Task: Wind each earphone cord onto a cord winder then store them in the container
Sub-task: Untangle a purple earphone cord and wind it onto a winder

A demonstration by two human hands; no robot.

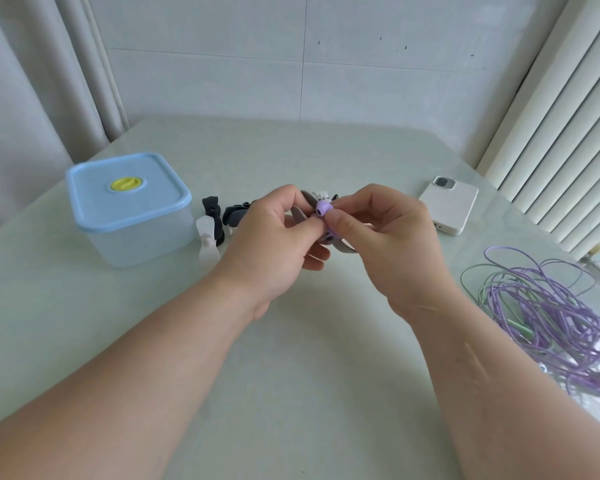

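Above the middle of the table, my left hand (278, 237) grips a grey cord winder (297, 213). My right hand (378, 223) pinches a purple earbud (323, 208) against that winder. A short bit of purple cord shows under my fingers; the rest of it is hidden by my hands. More winders, black (211, 207) and white (207, 242), lie on the table just left of my hands. A tangle of purple and pale green earphone cords (551, 313) lies at the right edge. The clear container (136, 233) with a blue lid stands at the left, lid on.
A white phone (451, 206) lies face down at the back right. White curtains hang behind the table on the left and a white ribbed radiator or blind stands at the right. The table (309, 358) is pale green.
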